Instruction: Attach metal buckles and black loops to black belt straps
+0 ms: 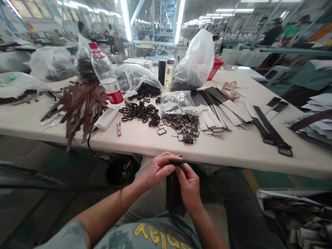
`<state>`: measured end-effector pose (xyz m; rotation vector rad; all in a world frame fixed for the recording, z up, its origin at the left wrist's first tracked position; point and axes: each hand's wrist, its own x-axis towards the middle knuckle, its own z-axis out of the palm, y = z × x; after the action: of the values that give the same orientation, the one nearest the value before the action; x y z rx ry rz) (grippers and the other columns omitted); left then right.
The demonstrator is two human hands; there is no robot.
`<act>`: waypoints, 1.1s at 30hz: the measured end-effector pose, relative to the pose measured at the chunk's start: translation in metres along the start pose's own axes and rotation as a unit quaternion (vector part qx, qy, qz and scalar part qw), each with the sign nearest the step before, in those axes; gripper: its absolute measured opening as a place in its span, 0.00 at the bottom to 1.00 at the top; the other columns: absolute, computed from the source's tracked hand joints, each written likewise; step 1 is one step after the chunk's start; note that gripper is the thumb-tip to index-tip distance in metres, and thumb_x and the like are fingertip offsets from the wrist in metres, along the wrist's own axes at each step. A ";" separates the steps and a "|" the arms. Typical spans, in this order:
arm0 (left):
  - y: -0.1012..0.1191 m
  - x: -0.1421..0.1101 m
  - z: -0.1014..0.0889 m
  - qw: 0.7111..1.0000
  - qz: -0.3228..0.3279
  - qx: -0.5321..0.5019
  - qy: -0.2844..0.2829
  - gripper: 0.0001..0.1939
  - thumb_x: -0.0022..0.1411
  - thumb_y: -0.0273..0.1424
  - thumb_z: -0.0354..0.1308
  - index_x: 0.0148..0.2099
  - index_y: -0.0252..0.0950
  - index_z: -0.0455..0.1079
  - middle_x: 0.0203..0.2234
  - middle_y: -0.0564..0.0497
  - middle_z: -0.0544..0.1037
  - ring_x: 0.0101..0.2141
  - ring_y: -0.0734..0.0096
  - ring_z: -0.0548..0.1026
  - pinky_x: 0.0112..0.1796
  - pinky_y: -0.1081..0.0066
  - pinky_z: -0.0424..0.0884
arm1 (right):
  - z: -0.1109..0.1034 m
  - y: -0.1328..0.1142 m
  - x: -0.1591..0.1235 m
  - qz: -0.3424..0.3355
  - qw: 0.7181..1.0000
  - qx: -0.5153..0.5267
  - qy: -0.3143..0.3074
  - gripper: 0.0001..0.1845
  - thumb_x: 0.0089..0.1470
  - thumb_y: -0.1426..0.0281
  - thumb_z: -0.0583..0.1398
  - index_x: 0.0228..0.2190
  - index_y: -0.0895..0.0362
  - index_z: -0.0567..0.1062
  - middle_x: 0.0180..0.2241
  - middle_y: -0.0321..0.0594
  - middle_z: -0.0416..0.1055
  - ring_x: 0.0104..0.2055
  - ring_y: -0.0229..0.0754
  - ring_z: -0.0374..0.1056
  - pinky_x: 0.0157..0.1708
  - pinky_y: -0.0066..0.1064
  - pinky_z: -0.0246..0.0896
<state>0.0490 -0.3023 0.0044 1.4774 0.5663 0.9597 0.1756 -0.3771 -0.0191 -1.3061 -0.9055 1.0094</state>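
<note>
Pinching a dark piece (pixel 176 162) in left grip (pixel 160 169) and right grip (pixel 190 180), with buckles (pixel 185 127) beyond; likely light, stiff, best held edgewise.

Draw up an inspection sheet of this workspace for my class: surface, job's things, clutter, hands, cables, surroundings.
Surface: pale table, heavily loaded.
Job's things: small dark piece in the hands, details unclear; heaped metal buckles, dark loops and buckled straps on the table.
Clutter: plastic bottle, pink snips, brown strips.
Hands: left hand and right hand both grip the small dark piece.
Cables: dark cable from a white box, hanging over the near edge.
Surroundings: black bin on the floor; people farther back, blurred.
</note>
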 end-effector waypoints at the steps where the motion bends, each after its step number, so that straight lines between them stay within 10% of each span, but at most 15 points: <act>1: 0.002 0.000 -0.002 1.000 -0.002 -0.013 -0.006 0.25 0.63 0.51 0.54 0.47 0.38 0.80 0.40 0.43 0.77 0.42 0.59 0.74 0.46 0.65 0.69 | -0.001 -0.001 0.001 -0.007 1.000 -0.013 -0.001 0.17 0.58 0.56 0.61 0.30 0.58 0.71 0.22 0.32 0.65 0.25 0.35 0.58 0.25 0.25 0.56; 5: 0.008 0.001 -0.005 0.992 -0.070 -0.101 0.011 0.32 0.67 0.53 0.45 0.39 0.36 0.83 0.40 0.42 0.79 0.42 0.59 0.74 0.45 0.65 0.69 | -0.009 -0.007 0.006 -0.051 0.995 -0.083 -0.013 0.17 0.58 0.56 0.60 0.27 0.57 0.70 0.22 0.31 0.62 0.24 0.35 0.56 0.24 0.26 0.53; 8: 0.012 0.002 -0.006 0.980 -0.135 -0.145 -0.025 0.18 0.59 0.46 0.63 0.44 0.39 0.81 0.41 0.44 0.80 0.41 0.62 0.75 0.44 0.68 0.69 | -0.016 -0.015 0.009 -0.072 0.990 -0.115 -0.034 0.17 0.59 0.57 0.59 0.26 0.56 0.70 0.22 0.31 0.62 0.25 0.35 0.57 0.25 0.26 0.54; 12: 0.017 0.000 -0.008 0.954 -0.197 -0.224 -0.031 0.32 0.47 0.35 0.74 0.56 0.47 0.75 0.41 0.49 0.82 0.39 0.67 0.77 0.43 0.70 0.70 | -0.026 -0.026 0.012 -0.097 0.975 -0.181 -0.086 0.15 0.60 0.59 0.58 0.26 0.56 0.69 0.22 0.31 0.63 0.25 0.35 0.58 0.26 0.26 0.54; 24: 0.012 -0.009 -0.012 0.975 -0.198 -0.091 0.045 0.17 0.47 0.41 0.72 0.32 0.31 0.81 0.25 0.46 0.81 0.27 0.70 0.73 0.34 0.70 0.69 | -0.038 -0.036 0.010 -0.113 0.922 -0.331 -0.167 0.17 0.63 0.60 0.55 0.25 0.54 0.69 0.21 0.32 0.64 0.23 0.37 0.60 0.24 0.27 0.52; 33: 0.016 -0.009 -0.027 0.992 -0.122 0.042 0.006 0.11 0.53 0.36 0.67 0.30 0.32 0.76 0.20 0.52 0.74 0.23 0.76 0.67 0.26 0.77 0.65 | -0.053 -0.080 0.015 -0.258 0.759 -0.571 -0.176 0.12 0.61 0.65 0.58 0.25 0.52 0.69 0.21 0.35 0.71 0.20 0.39 0.63 0.22 0.32 0.46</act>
<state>0.0188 -0.2968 0.0164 1.4389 0.7837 0.7617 0.2365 -0.3800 0.0570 -1.6629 -2.2473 0.1546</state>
